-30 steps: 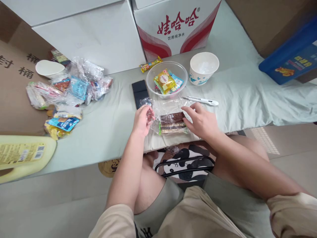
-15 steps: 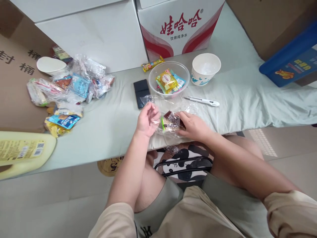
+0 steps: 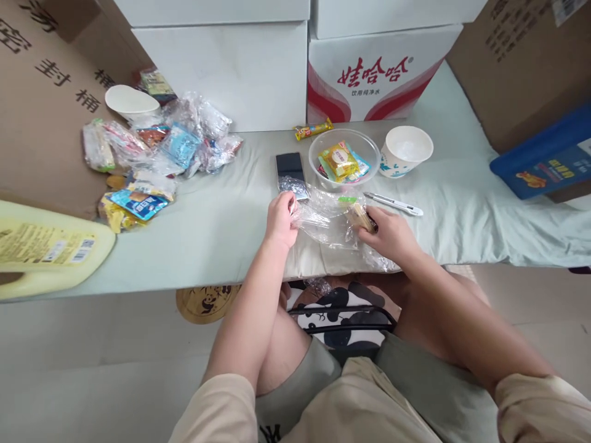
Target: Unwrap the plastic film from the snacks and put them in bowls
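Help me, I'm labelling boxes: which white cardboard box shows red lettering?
The lower white cardboard box behind the clear round plastic bowl; other white boxes look plain.

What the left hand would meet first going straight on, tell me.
Beyond the clear wrapper it pinches, the left hand would probably meet the phone first; the hand's height is unclear.

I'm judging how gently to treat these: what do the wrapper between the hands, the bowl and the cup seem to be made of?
Wrapper: thin, glossy plastic film, by its clear look, creases and sharp glints.
Bowl: probably smooth clear plastic; it is see-through around the packets.
Cup: likely paper, opaque white with blue print; whether it is coated, I can't tell.
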Available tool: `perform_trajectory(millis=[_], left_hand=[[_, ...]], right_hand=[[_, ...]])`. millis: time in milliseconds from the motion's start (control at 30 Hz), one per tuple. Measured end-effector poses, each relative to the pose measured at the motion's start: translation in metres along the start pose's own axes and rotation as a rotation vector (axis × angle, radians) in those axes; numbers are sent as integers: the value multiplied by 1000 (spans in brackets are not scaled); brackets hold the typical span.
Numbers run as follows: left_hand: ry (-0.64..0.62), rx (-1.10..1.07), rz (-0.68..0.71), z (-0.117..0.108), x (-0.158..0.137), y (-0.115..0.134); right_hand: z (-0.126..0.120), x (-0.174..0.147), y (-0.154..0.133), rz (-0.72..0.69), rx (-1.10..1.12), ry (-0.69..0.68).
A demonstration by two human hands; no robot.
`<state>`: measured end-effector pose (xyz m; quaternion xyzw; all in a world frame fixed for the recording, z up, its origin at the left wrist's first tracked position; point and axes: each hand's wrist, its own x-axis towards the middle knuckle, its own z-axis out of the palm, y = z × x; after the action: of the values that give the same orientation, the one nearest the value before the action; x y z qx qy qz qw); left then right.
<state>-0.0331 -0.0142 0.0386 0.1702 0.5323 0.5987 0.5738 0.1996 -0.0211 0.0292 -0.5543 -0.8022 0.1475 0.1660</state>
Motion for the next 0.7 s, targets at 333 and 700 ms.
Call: perform_trajectory(millis=[333, 700], left_hand=[[131, -34, 65, -16, 5, 10], [236, -176, 41, -36, 7, 25]], right_hand=[[-47, 16, -1, 210, 310, 144], [-67, 54, 0, 278, 533, 76]])
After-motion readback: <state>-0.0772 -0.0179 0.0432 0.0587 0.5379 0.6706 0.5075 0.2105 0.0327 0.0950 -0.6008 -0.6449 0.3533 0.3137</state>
